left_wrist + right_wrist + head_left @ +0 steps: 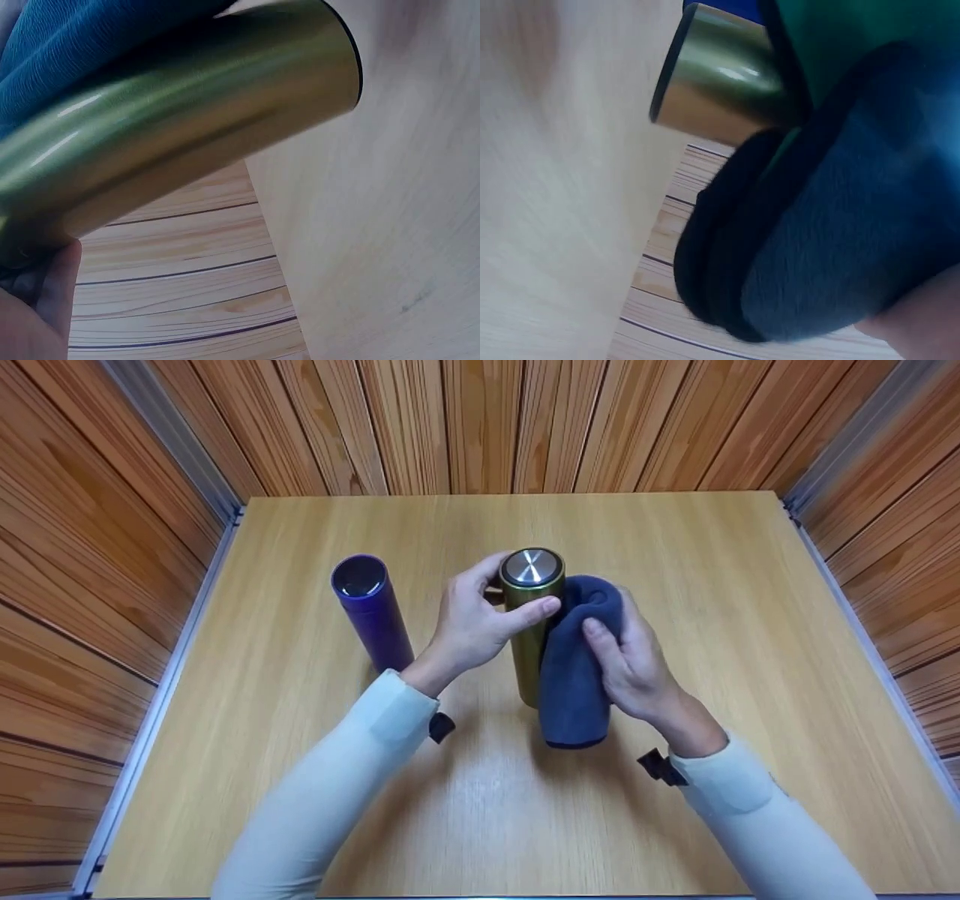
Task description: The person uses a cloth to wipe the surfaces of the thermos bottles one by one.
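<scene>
The gold flask (526, 667) is upright or nearly so at the middle of the frame, and the left hand (476, 622) is closed round its upper part, thumb across the front below the lid (532, 566). That high hold presumably steadies it and leaves the right side free for the cloth (574, 682), which lies against that side. The right hand (634, 660) grips the cloth, thumb in front; the folds probably give a thicker pad. The purple flask (379, 619) stands on the table (750, 622), left of centre, apart from the gold one and, I judge, out of its way. Its foot is partly covered by the left sleeve (330, 780). The right fingers are hidden behind the cloth. I cannot establish whether the gold flask's base touches the table. The right wrist view cuts off its top; a blue patch at the upper edge there cannot be identified.
</scene>
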`<state>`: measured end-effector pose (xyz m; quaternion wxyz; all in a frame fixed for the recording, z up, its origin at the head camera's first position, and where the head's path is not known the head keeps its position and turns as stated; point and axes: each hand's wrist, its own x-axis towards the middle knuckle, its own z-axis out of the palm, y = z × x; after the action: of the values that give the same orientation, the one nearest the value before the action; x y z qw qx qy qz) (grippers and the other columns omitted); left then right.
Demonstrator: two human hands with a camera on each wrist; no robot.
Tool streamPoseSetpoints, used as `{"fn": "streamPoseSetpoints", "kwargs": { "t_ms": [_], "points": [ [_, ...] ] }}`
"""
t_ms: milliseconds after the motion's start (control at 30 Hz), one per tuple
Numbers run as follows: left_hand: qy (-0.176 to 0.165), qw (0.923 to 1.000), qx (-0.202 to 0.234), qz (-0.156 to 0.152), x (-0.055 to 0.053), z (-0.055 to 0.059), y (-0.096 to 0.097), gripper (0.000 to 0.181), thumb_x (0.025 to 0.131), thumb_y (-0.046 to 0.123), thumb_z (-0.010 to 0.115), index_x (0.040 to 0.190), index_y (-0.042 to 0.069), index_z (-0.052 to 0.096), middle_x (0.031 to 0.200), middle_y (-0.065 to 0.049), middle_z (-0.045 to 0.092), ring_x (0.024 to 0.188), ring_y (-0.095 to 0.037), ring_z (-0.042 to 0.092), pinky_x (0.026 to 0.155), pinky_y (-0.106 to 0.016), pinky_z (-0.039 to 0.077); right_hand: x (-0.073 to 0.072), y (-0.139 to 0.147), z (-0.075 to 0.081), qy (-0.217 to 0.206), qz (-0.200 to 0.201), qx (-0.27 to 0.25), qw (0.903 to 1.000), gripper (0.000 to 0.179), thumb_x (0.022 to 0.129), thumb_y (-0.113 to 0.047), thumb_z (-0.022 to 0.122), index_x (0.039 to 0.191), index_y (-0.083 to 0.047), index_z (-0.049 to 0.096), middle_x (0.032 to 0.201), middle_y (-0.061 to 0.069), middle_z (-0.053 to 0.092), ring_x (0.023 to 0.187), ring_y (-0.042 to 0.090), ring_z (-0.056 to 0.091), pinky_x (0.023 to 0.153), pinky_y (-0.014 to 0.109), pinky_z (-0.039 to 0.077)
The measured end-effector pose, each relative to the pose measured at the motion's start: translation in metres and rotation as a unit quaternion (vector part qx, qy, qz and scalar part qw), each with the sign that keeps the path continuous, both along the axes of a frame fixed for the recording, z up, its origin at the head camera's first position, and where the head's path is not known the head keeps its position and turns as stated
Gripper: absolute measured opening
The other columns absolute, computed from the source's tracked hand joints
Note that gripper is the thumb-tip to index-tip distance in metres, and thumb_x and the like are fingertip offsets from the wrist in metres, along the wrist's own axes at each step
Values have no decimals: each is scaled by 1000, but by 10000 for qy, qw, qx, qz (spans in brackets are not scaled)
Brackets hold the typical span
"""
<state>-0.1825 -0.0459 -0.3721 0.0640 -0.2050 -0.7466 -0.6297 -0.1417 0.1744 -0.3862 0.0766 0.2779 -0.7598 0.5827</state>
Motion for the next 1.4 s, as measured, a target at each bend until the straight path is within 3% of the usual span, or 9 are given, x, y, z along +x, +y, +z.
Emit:
{"fn": "streamPoseSetpoints", "kwargs": {
  "t_ms": [167, 367, 500, 700, 900, 1167, 1267, 1400],
  "points": [
    [106, 9997, 175, -106, 1, 2, 4, 60, 82, 32, 89, 132, 9, 66, 119, 2, 72, 104, -12, 66, 86, -34, 56, -6, -9, -1, 320, -122, 816, 9961, 56, 107, -9, 50, 157, -3, 26, 145, 13, 43, 126, 22, 47, 106, 43, 44],
    [200, 9993, 212, -241, 0, 0, 2, 59, 83, 29, 88, 132, 8, 66, 119, 1, 73, 105, -12, 66, 86, -35, 56, -12, -13, -6, 513, -372, 1307, 9894, 52, 106, -13, 55, 150, 1, 31, 134, 15, 47, 120, 21, 48, 99, 44, 46],
    [239, 9986, 264, -402, -1, 0, 0, 58, 83, 25, 88, 133, 6, 65, 119, -1, 72, 106, -14, 65, 86, -36, 56, -14, -12, -6, 519, -420, 1232, 9901, 42, 107, -20, 52, 139, 3, 38, 119, 14, 51, 109, 20, 51, 89, 40, 46],
    [311, 9971, 329, -605, -2, -1, -3, 60, 83, 21, 88, 135, 6, 65, 122, -1, 72, 109, -15, 65, 87, -41, 56, -18, -8, -7, 105, -184, 874, 9959, 41, 109, -29, 45, 133, 4, 40, 110, 12, 54, 102, 20, 56, 83, 33, 45],
    [275, 9948, 537, -821, -2, -2, -3, 59, 82, 17, 88, 135, 4, 65, 122, -3, 72, 109, -17, 67, 86, -42, 58, -21, -2, -11, -387, 22, 556, 9977, 41, 110, -30, 40, 132, 4, 44, 113, 10, 55, 108, 26, 54, 91, 31, 42],
    [116, 9926, 728, -964, -3, -1, -3, 56, 83, 15, 87, 133, 4, 66, 120, -4, 73, 105, -20, 68, 84, -41, 59, -23, 6, -15, -919, 707, 365, 9926, 42, 113, -22, 33, 145, 4, 38, 129, 11, 54, 120, 28, 51, 102, 32, 40],
    [87, 9926, 757, -940, -4, 1, -2, 57, 83, 16, 87, 134, 4, 66, 121, -4, 73, 107, -20, 68, 85, -41, 59, -22, 7, -18, -951, 773, 391, 9917, 41, 112, -20, 34, 145, 4, 38, 125, 11, 53, 118, 28, 52, 98, 31, 42],
    [84, 9936, 787, -807, -6, 2, -2, 56, 83, 17, 87, 134, 4, 66, 120, -4, 72, 107, -20, 67, 85, -40, 59, -19, 2, -20, -582, 545, 652, 9947, 40, 111, -19, 42, 142, 5, 37, 116, 13, 52, 111, 25, 54, 92, 32, 44]
  ]
}}
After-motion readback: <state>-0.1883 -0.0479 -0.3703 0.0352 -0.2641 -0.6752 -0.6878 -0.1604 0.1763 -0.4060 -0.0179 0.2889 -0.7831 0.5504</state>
